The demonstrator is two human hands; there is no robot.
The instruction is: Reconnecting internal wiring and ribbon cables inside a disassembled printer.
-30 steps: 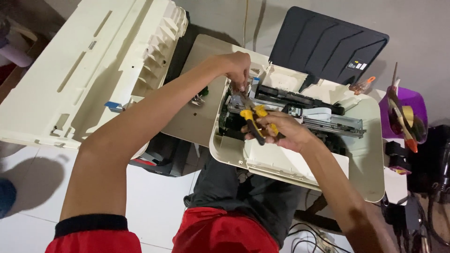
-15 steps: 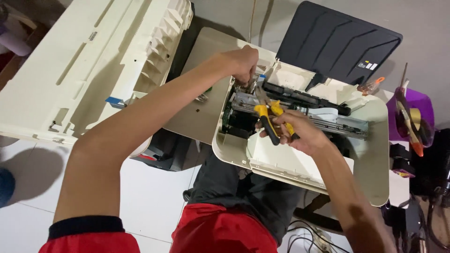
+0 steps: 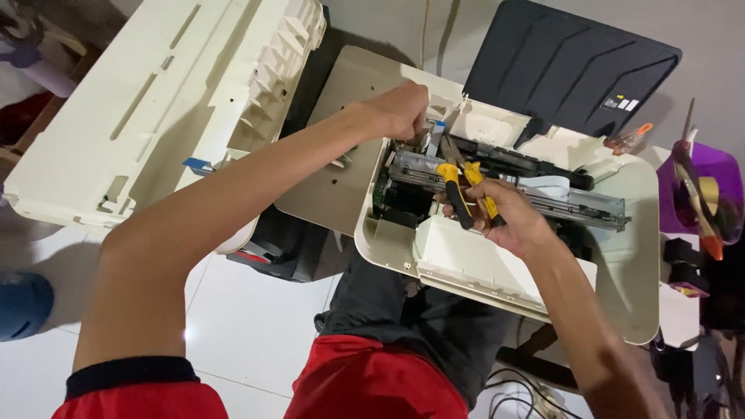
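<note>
An opened cream-coloured printer (image 3: 497,268) rests on my lap, its inner metal rail (image 3: 578,203) and black parts exposed. My right hand (image 3: 508,217) grips a pair of pliers (image 3: 464,180) with yellow and black handles; the jaws point up and left into the mechanism. My left hand (image 3: 400,109) is closed at the printer's upper left corner, fingers pinching a small part there that the hand hides. The dark paper tray lid (image 3: 563,70) stands open behind.
The removed cream top cover (image 3: 155,101) lies to the left on the white tiled floor (image 3: 256,318). A purple container (image 3: 702,186) with brushes and tools stands at the right. Cables (image 3: 516,388) trail under my legs. A black block (image 3: 275,248) sits beneath the cover.
The view has shifted slightly. My left hand stays at the printer's corner, and my right hand with the pliers has moved a little to the right along the rail.
</note>
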